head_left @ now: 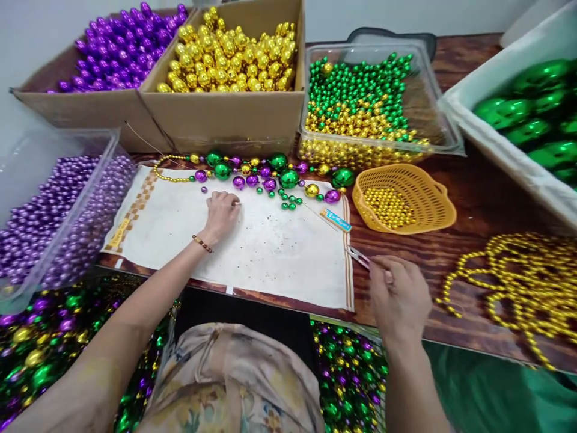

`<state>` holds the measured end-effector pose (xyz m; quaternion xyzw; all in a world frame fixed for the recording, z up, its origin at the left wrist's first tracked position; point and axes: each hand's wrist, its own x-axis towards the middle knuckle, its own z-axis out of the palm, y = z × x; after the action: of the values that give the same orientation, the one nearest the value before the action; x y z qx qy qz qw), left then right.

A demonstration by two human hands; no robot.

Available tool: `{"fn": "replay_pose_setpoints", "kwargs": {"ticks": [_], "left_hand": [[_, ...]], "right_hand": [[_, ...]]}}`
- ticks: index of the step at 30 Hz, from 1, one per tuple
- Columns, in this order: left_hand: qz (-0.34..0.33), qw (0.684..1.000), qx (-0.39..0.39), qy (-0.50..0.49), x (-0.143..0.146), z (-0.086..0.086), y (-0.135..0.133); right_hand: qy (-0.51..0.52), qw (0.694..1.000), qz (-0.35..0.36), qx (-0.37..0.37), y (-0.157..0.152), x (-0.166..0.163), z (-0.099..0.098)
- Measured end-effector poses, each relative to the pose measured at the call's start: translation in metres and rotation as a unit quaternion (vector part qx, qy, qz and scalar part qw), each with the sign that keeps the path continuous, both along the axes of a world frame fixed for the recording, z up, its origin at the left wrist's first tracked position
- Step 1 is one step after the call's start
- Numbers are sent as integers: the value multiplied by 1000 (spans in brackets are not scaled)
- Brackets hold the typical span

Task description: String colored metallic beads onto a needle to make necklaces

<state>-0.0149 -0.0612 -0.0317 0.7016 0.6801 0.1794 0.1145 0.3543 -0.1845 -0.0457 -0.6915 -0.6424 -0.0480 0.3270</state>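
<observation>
My left hand (222,214) rests on a white cloth (270,252), fingers pinched together around something too small to make out. Just beyond it lies a strand of green, purple and gold beads (265,171) along the cloth's far edge. My right hand (399,297) sits at the cloth's right edge, closed on a small metal tool (359,257) that points toward the cloth. A thin needle or wire with a blue-and-yellow tag (336,220) lies on the cloth near an orange basket.
Cardboard boxes of purple balls (121,48) and gold balls (234,54) stand at the back. Clear tubs hold green and gold beads (360,102) and purple beads (54,210). An orange basket (406,198), gold strands (518,288) and big green balls (536,114) lie right.
</observation>
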Motion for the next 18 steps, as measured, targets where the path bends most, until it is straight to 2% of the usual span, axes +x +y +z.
{"fn": "replay_pose_setpoints", "kwargs": {"ticks": [5, 10, 13, 15, 16, 18], "left_hand": [[1, 998, -54, 10, 22, 1, -7], [27, 997, -67, -13, 22, -3, -4], [34, 995, -52, -80, 16, 4, -6], [25, 981, -27, -190, 12, 15, -17], [15, 966, -18, -259, 11, 22, -27], [-11, 925, -17, -378, 11, 38, -53]], "right_hand": [[90, 994, 64, 10, 3, -47, 0], [122, 990, 71, 4, 0, -46, 0], [168, 983, 75, 1, 1, -52, 5], [258, 961, 98, -34, 2, -69, 13], [318, 939, 115, -69, 2, -82, 18], [448, 858, 164, -188, 5, -114, 27]]}}
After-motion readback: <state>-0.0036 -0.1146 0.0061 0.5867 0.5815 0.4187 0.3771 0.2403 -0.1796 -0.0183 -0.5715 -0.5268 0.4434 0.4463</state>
